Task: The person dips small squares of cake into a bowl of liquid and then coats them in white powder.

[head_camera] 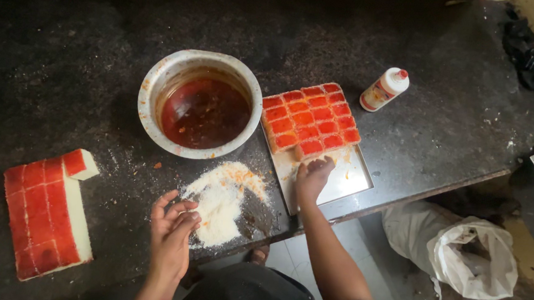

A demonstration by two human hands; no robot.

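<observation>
- Red-topped cake squares [311, 119] sit packed in rows at the far end of a steel tray [351, 180]; the near part of that tray is bare, so by my reckoning there is room left to fill.
- The right hand [312, 177] rests on the tray just below the nearest row, fingertips touching the edge of a coated square; the fingers are loosely curled and I cannot tell whether they grip that piece or only nudge it.
- The left hand [172, 234] hovers at the edge of the white crumb heap [222, 200], fingers bent and slack, grasping nothing that I can see.
- The crumb heap is stained orange in places and spread thin, which suggests pieces have already been rolled there.
- A metal bowl of dark red syrup [203, 110] stands between the heap and the tray, still well filled.
- Well apart on the left lies a scored slab of red-topped cake [44, 213], one piece loosened at its top corner; most of it looks untouched, so I judge a good half of the work remains.
- A small white bottle with a red cap [385, 89] lies beyond the tray, out of use.
</observation>
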